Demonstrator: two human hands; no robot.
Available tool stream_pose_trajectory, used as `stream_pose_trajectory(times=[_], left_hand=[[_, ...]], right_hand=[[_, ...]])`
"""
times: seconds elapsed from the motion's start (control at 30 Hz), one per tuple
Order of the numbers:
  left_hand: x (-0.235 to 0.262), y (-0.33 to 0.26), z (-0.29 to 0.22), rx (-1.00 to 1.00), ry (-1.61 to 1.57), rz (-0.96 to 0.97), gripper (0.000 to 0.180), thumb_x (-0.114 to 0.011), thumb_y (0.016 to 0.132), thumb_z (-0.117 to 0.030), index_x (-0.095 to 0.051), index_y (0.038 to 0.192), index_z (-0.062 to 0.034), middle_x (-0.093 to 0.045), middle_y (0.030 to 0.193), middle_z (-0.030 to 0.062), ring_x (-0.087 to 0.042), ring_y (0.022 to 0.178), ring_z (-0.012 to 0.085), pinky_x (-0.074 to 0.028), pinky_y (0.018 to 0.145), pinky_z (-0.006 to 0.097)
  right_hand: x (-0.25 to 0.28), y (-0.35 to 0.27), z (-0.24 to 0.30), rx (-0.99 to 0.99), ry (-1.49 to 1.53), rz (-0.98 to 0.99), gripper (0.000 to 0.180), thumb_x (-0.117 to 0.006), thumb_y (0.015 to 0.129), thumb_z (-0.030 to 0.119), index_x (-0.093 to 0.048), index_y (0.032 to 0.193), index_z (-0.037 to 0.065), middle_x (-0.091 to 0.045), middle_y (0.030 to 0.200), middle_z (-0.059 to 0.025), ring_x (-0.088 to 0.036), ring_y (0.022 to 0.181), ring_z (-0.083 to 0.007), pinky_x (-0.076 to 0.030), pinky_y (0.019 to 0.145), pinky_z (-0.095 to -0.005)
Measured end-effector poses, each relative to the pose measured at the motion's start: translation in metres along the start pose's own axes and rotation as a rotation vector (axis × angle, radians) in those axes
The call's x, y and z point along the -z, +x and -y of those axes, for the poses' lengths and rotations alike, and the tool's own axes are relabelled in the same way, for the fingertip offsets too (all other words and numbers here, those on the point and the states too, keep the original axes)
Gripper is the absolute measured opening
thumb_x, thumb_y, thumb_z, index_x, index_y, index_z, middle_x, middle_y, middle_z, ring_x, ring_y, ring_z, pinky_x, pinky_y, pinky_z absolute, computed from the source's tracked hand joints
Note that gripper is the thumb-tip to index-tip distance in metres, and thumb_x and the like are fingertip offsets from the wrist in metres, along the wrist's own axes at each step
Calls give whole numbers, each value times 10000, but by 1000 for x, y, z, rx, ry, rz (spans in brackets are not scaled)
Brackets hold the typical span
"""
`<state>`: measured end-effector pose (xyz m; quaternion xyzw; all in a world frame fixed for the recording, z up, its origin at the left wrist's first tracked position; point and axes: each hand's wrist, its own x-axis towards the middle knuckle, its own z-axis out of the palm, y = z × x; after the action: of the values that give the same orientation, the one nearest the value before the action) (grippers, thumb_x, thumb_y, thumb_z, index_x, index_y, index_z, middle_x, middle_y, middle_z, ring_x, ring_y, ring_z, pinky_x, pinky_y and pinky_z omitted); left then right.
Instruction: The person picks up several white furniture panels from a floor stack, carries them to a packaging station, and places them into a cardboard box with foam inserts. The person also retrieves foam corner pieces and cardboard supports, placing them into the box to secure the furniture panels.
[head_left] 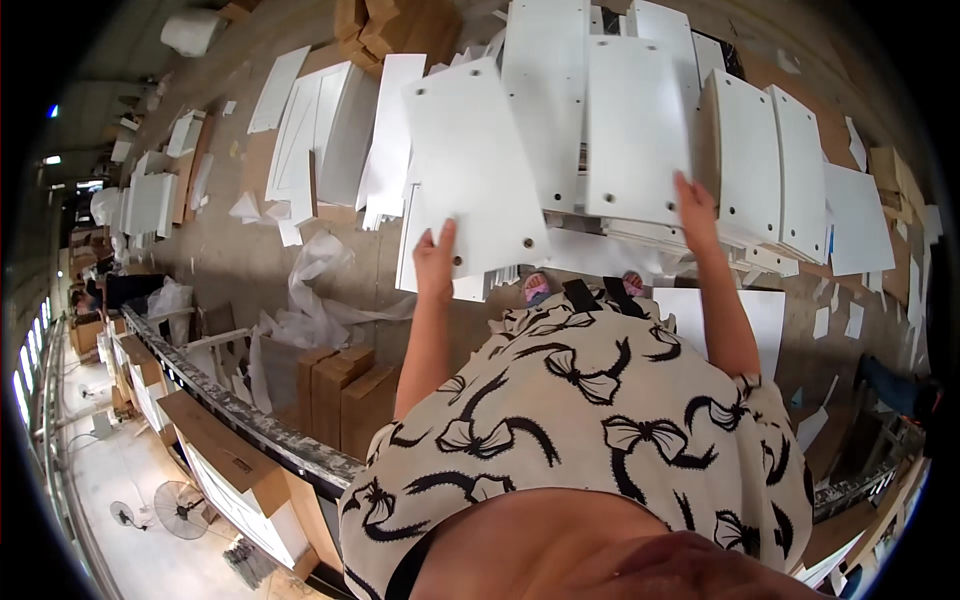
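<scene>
My left hand (435, 260) is closed on the lower left edge of a tilted white panel (475, 165), its thumb on the flat face. This panel has dark round holes near its corners. Further right, another white panel (637, 125) with similar holes lies on top of a stack. My right hand (697, 212) grips the right edge of that panel near its lower corner; the fingers under the edge are partly hidden. Between the two, a longer white panel (547, 90) lies behind them.
More white panels stand in stacks at the right (748, 160) and left (318, 135). Crumpled plastic film (315, 270) lies on the floor beside brown cardboard boxes (345, 395). A worn metal railing (240, 405) runs behind me at lower left. Cardboard (400, 30) is piled at the far side.
</scene>
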<state>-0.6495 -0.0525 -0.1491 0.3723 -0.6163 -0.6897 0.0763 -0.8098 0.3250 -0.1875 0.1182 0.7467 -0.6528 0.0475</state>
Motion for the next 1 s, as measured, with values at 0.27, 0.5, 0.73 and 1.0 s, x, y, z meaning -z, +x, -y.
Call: stream_pose_trajectory(times=[0.27, 0.5, 0.73, 1.0], left_hand=[[24, 20, -12, -74, -85, -114, 313, -661, 818, -290, -593, 902, 3, -597, 796, 14, -515, 661, 67, -424, 571, 222], [-57, 40, -14, 21, -35, 66, 291, -667, 803, -294, -604, 841, -12, -559, 660, -2, -493, 540, 75, -414, 454, 234], [-135, 81, 20, 32, 201, 144, 420, -699, 741, -385, -615, 785, 25, -596, 643, 73, -556, 509, 137, -439, 469, 272], [-134, 60, 28, -677, 937, -296, 387, -719, 663, -300, -629, 961, -69, -551, 1001, 120, -494, 992, 278, -382, 795, 419]], right_hand=[[-132, 28, -53, -247, 7, 142, 441, -544, 869, 405, -580, 814, -31, -501, 685, -39, -450, 650, -129, -392, 593, -268], [-108, 72, -59, 69, -1091, 666, 454, -469, 887, 416, -592, 961, -15, -624, 876, -116, -620, 724, -264, -485, 584, -370], [-98, 79, -10, -459, -67, 477, 439, -457, 906, 428, -573, 920, 5, -587, 834, -73, -567, 661, -161, -479, 601, -287], [-99, 101, -38, -236, -342, 551, 292, -561, 869, 309, -571, 903, 19, -553, 793, -32, -550, 728, -131, -492, 619, -279]])
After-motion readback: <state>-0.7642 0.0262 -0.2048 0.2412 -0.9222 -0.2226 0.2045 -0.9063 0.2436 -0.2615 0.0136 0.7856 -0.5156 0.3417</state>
